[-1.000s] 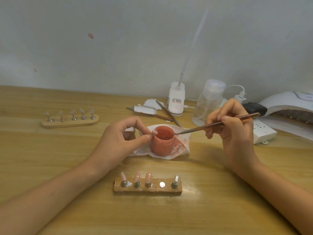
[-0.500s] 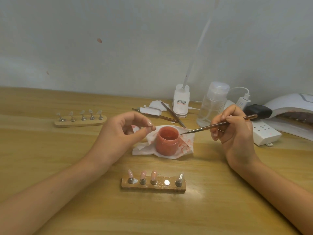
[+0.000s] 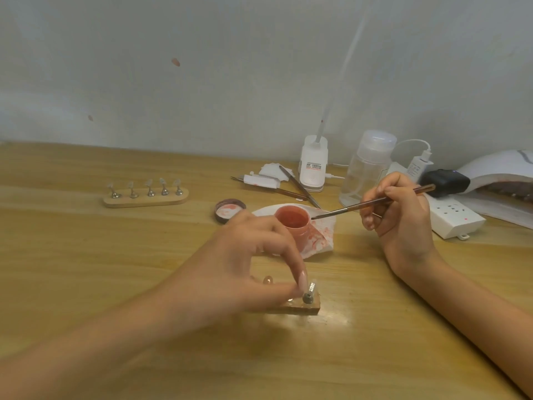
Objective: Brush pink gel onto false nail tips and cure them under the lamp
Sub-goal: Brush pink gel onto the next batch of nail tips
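The left hand [image 3: 251, 261] has left the jar [image 3: 292, 222], which it was steadying a second ago, and dropped to the near holder [image 3: 305, 308], fingers curled, thumb and forefinger closing round the stand at its right end. Motion blur hides whether they already pinch it, so that cannot be told. The clear tip [image 3: 312, 286] on that stand rises just beside the forefinger, leaning a little right, long axis near upright. The move suggests loading gel is done and this unpainted tip is next to be picked up and coated. The hand covers the rest of the holder. The right hand [image 3: 401, 215] grips the brush [image 3: 372, 202] like a pen, much as before. The brush's long axis runs left to right, bristles pointing left and slightly near, at the jar's right rim, handle end toward the lamp [image 3: 501, 174] at far right. The jar stands open on a stained tissue [image 3: 320, 235], its lid [image 3: 229, 210] just left.
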The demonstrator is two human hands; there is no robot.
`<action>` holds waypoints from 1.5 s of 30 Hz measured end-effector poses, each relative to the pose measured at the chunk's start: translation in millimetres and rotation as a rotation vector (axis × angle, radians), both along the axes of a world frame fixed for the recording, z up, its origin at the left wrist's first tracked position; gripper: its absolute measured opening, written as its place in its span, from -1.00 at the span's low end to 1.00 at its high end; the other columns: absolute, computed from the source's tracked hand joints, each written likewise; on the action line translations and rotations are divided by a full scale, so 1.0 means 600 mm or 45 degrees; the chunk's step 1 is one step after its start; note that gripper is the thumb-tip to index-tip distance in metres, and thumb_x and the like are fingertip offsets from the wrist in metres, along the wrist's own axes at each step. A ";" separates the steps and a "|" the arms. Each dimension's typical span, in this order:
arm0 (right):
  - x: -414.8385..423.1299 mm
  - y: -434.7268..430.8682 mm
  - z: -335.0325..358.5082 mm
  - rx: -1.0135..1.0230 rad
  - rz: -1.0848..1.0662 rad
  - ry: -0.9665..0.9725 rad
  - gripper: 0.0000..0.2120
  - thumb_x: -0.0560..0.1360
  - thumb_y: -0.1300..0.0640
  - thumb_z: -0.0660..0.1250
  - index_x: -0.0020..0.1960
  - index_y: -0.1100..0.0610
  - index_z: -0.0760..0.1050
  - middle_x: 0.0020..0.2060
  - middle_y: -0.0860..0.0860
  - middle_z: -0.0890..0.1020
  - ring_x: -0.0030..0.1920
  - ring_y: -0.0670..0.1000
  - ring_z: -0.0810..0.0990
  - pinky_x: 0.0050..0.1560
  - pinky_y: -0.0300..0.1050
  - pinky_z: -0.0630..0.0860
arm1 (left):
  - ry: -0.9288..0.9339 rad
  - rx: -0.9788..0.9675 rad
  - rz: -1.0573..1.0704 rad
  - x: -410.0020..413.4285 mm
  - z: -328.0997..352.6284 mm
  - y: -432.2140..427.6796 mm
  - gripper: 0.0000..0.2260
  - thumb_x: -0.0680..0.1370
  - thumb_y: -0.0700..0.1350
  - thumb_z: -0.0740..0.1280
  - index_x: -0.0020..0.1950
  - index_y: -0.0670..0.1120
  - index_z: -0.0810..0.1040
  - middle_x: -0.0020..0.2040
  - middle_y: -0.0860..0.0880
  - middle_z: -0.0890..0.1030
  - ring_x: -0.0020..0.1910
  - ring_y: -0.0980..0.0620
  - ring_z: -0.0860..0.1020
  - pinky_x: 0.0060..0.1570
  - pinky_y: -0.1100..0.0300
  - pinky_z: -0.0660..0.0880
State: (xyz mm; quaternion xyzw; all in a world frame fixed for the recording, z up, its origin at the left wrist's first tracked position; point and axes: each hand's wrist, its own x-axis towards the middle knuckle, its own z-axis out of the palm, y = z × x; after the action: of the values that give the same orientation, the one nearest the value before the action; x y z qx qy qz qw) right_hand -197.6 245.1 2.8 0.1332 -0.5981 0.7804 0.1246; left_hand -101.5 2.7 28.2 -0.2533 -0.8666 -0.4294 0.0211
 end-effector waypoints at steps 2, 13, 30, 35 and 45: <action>-0.001 0.000 -0.001 -0.004 0.010 -0.001 -0.89 0.47 0.19 0.13 -0.22 0.11 0.37 -0.43 0.00 0.55 -0.44 -0.06 0.51 -0.48 -0.27 0.43 | 0.068 -0.120 0.033 0.008 -0.012 0.003 -0.90 0.38 0.08 0.52 -0.17 0.22 0.64 0.00 0.23 0.56 0.15 0.17 0.41 0.04 0.24 0.34; -0.003 -0.001 -0.002 0.024 0.013 0.003 -0.86 0.51 0.22 0.12 -0.21 0.12 0.38 -0.43 -0.01 0.55 -0.43 -0.06 0.51 -0.47 -0.27 0.44 | 0.100 -0.361 0.215 0.001 -0.027 0.008 -0.90 0.39 0.10 0.44 -0.23 0.26 0.53 0.06 0.31 0.47 0.14 0.29 0.30 0.09 0.22 0.25; -0.002 -0.001 0.002 -0.049 -0.020 -0.069 -0.71 0.62 0.31 0.04 -0.21 0.12 0.38 -0.44 -0.01 0.54 -0.44 -0.08 0.51 -0.48 -0.28 0.43 | 0.305 -0.620 0.136 0.001 -0.016 0.038 -0.85 0.47 0.24 0.33 -0.02 0.25 0.49 0.01 0.33 0.44 0.06 0.30 0.17 0.11 0.20 0.08; -0.002 -0.002 0.002 -0.036 -0.027 -0.071 -0.71 0.63 0.31 0.05 -0.21 0.11 0.38 -0.44 0.00 0.54 -0.44 -0.08 0.51 -0.48 -0.27 0.43 | 0.373 -0.629 0.129 0.005 -0.017 0.040 -0.86 0.47 0.22 0.33 -0.03 0.23 0.47 0.01 0.31 0.48 0.04 0.28 0.17 0.08 0.19 0.08; -0.003 -0.001 0.001 -0.033 -0.033 -0.071 -0.71 0.63 0.30 0.06 -0.21 0.11 0.39 -0.43 -0.01 0.55 -0.44 -0.08 0.52 -0.48 -0.28 0.44 | 0.533 -0.618 0.056 0.001 -0.020 0.049 -0.89 0.47 0.16 0.36 -0.14 0.17 0.51 -0.11 0.28 0.54 0.00 0.20 0.35 0.04 0.15 0.19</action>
State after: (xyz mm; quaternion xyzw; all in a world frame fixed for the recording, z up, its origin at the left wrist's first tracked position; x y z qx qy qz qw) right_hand -199.1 244.6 3.5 0.1018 -0.5930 0.7898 0.1196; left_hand -101.1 32.2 16.1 -0.3151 -0.9258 -0.1479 0.1472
